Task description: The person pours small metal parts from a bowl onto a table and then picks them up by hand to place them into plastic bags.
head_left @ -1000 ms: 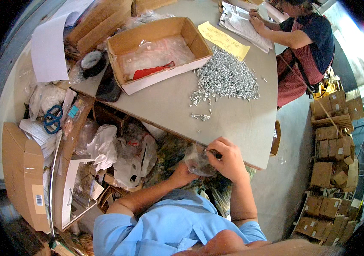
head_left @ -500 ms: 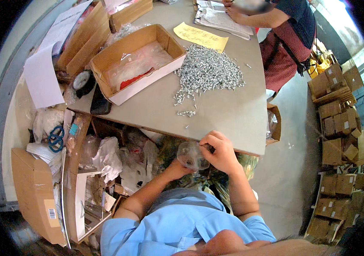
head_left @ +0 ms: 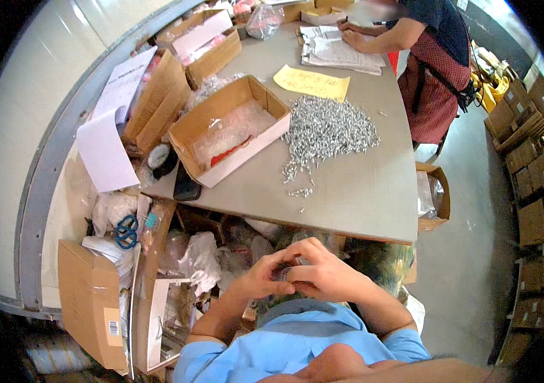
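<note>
My hands meet in front of my body, just below the table's near edge. Between them is a small clear plastic bag [head_left: 282, 273], mostly covered by fingers; its contents cannot be made out. My left hand [head_left: 263, 277] is closed round the bag from the left. My right hand [head_left: 324, 273] has its fingers curled against it from the other side. Beyond them on the table lies a large pile of small silver screws [head_left: 329, 131], with a little cluster of loose screws [head_left: 300, 192] nearer me.
The grey table [head_left: 355, 191] carries an open cardboard box [head_left: 186, 137] with clear bags inside, a yellow note [head_left: 310, 83] and a black phone [head_left: 186, 186]. A co-worker [head_left: 434, 83] writes on papers [head_left: 342, 52] at the far right. Blue-handled scissors [head_left: 126, 231] lie left; stacked cartons [head_left: 530, 223] stand right.
My right hand has come down from the table edge to meet my left. The bag, plainly visible before, is now mostly hidden between them. The whole view has shifted.
</note>
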Tool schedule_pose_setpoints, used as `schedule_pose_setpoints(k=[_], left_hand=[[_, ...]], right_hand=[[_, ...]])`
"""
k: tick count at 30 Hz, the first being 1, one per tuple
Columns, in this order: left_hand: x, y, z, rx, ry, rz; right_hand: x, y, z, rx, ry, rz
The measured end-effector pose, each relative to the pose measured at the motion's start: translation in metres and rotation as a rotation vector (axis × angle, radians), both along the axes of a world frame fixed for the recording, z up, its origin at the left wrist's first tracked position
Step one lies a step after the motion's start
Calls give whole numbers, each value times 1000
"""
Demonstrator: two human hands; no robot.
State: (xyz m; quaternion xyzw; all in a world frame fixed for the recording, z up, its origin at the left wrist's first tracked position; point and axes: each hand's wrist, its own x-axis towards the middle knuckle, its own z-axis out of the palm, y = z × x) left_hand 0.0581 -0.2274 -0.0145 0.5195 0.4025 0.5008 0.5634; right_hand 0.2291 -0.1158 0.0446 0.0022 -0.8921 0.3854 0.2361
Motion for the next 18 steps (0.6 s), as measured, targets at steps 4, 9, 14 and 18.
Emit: schedule_pose_setpoints(k=[4, 9, 14, 18], left_hand=[[1, 6, 14, 160, 312, 225], [12, 19, 32, 402, 522, 343], [10, 25, 37, 347, 512, 238], [2, 29, 37, 338, 547, 230]], right_hand=[[14, 6, -2, -153, -4, -149], [18, 9, 3, -290, -69, -231], [19, 14, -3, -237, -52, -156], [14, 17, -1, -310, -107, -118]])
